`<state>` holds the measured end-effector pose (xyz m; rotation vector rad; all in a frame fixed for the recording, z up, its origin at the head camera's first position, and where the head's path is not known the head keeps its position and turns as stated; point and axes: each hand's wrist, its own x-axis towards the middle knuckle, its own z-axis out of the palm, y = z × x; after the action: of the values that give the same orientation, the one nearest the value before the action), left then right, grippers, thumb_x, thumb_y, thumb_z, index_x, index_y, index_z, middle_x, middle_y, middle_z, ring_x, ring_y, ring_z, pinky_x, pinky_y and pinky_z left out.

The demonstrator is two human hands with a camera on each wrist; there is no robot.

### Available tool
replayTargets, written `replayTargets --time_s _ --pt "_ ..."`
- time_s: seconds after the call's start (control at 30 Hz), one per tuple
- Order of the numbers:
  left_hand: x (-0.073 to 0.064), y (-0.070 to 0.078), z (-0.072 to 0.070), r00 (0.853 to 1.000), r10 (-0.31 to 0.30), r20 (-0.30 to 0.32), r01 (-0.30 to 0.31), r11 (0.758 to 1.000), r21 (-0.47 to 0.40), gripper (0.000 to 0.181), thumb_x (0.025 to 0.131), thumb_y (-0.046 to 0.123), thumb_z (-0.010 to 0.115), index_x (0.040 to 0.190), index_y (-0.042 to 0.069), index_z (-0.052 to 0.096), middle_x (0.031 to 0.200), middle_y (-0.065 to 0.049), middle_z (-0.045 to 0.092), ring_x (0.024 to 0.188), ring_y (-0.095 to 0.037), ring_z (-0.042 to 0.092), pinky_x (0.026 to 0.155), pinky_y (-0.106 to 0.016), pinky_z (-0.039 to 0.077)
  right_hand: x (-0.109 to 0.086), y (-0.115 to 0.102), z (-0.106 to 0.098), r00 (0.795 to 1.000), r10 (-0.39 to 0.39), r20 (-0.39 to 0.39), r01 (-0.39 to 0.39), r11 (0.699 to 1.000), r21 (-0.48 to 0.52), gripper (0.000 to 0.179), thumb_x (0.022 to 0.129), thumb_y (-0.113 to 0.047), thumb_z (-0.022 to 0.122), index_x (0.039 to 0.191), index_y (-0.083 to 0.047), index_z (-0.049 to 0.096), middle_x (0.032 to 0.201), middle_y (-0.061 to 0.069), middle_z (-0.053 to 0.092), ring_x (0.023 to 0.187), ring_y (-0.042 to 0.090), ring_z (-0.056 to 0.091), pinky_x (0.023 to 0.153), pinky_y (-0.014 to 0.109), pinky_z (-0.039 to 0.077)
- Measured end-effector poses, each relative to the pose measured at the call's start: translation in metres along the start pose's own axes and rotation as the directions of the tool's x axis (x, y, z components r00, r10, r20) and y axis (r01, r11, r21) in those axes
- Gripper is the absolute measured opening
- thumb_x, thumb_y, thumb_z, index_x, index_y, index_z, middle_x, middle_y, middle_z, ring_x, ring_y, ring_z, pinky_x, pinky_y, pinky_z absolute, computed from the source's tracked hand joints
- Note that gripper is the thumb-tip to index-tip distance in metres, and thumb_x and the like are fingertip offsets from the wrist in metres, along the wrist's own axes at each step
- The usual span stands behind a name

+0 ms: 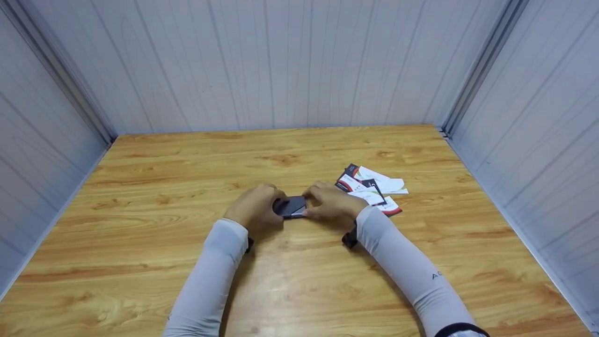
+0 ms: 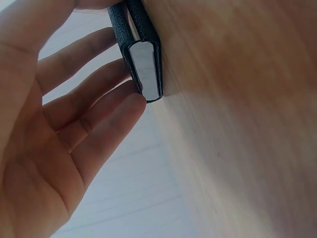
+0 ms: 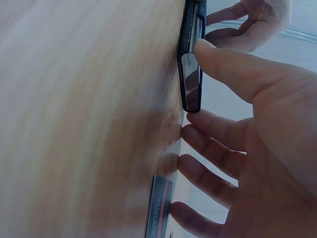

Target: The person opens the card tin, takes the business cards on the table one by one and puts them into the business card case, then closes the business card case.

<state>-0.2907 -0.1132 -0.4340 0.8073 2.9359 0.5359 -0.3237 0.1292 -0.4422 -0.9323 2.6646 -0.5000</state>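
A small dark business card case (image 1: pixel 291 206) with a metal side lies flat on the wooden table between both hands. My left hand (image 1: pixel 256 205) grips its left end, fingers along the far edge. In the left wrist view, the left fingers (image 2: pixel 91 84) touch the black textured cover of the case (image 2: pixel 146 69). My right hand (image 1: pixel 334 201) holds the right end, its thumb at the near edge and index finger at the far corner. The right wrist view shows the right thumb (image 3: pixel 228 64) pressing the case (image 3: pixel 190 74), with the other fingers spread.
Several business cards (image 1: pixel 369 194), white, black and red, lie overlapping just right of my right hand. One dark card (image 3: pixel 159 206) shows below the right fingers. Pale panelled walls (image 1: pixel 290 65) stand behind and on both sides of the table (image 1: pixel 187 159).
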Motion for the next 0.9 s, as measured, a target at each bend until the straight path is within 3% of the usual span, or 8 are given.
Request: replayTargets --time_s 0.23,0.47,0.73,0.9 --pt "0.002 -0.004 -0.005 0.999 0.003 0.047 0.002 0.996 -0.088 0.037 0.075 0.020 0.081 0.111 0.020 0.076 0.101 0.005 0.067 0.086 -0.014 0.061 0.077 -0.032 0.051 -0.001 -0.002 -0.001 1.000 0.011 0.019 -0.011 1.000 0.000 0.058 0.096 -0.042 0.067 0.141 -0.007 0.054 0.139 0.011 0.051 0.134 0.028 0.041 0.114 0.041 0.030" --pt "0.002 -0.013 -0.013 0.996 -0.005 0.092 0.029 0.965 -0.260 0.026 0.087 0.024 0.076 0.111 0.017 0.078 0.098 0.006 0.071 0.089 -0.014 0.063 0.082 -0.035 0.052 -0.002 -0.001 0.000 1.000 0.015 0.024 -0.015 1.000 0.014 0.060 0.096 -0.045 0.065 0.143 -0.009 0.052 0.139 0.009 0.051 0.133 0.027 0.041 0.112 0.040 0.031" --pt "0.006 -0.016 -0.018 0.997 0.064 0.032 -0.053 0.958 -0.281 0.013 0.089 0.017 0.075 0.101 0.017 0.079 0.092 0.007 0.072 0.087 -0.010 0.067 0.080 -0.034 0.055 -0.003 -0.001 -0.001 0.999 0.030 0.014 -0.031 0.999 0.033 0.060 0.096 -0.043 0.067 0.143 -0.009 0.052 0.138 0.009 0.050 0.130 0.026 0.043 0.110 0.040 0.034" --pt "0.008 -0.019 -0.021 0.997 0.072 0.001 -0.069 0.953 -0.294 0.010 0.090 0.014 0.075 0.099 0.016 0.079 0.090 0.007 0.073 0.086 -0.010 0.067 0.079 -0.033 0.056 -0.003 -0.001 -0.002 1.000 0.028 0.015 -0.028 0.999 0.036 0.060 0.096 -0.044 0.067 0.142 -0.009 0.052 0.138 0.008 0.050 0.131 0.026 0.042 0.111 0.039 0.033"
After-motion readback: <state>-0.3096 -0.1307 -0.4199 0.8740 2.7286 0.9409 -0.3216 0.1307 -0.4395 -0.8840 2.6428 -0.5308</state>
